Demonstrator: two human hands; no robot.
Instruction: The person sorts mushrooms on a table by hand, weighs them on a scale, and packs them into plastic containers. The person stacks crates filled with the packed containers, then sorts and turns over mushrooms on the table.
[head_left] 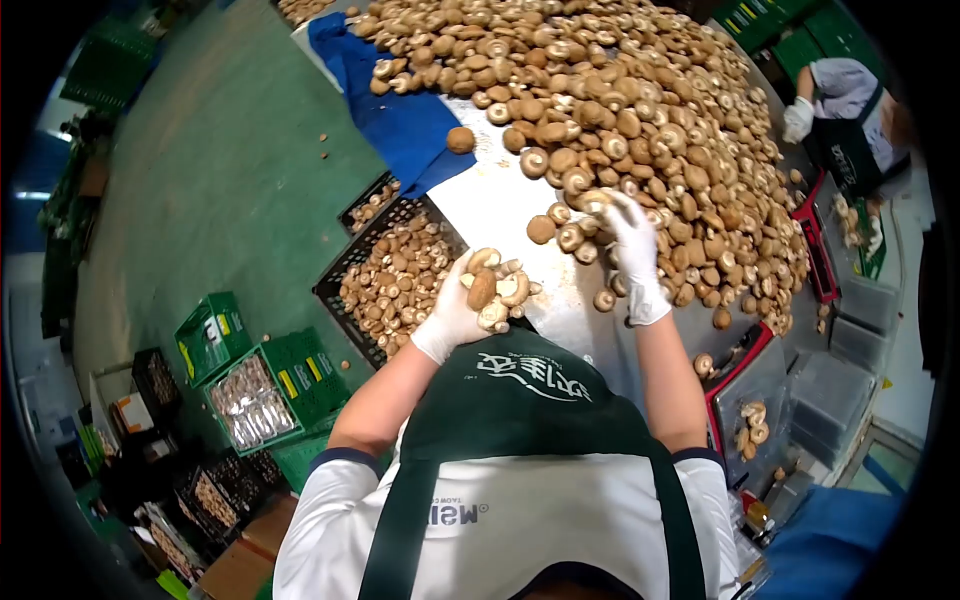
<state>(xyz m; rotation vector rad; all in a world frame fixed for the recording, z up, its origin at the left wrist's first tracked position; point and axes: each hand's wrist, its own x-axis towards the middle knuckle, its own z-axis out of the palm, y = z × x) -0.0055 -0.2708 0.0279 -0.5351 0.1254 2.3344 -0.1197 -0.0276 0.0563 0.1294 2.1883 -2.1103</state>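
Observation:
My left hand, in a white glove, cups several shiitake mushrooms in front of my apron, some with pale stems showing. Stretched over the near edge of a big shiitake pile, my gloved right hand has its fingers closed on a shiitake mushroom. A few loose mushrooms lie beside that hand on the metal table. To the left of my left hand is a black crate holding more mushrooms.
Blue cloth drapes over the table's left edge. Green crates with wrapped packs stand on the floor at lower left. On the right are a red-edged scale, clear plastic boxes and another person's gloved hand.

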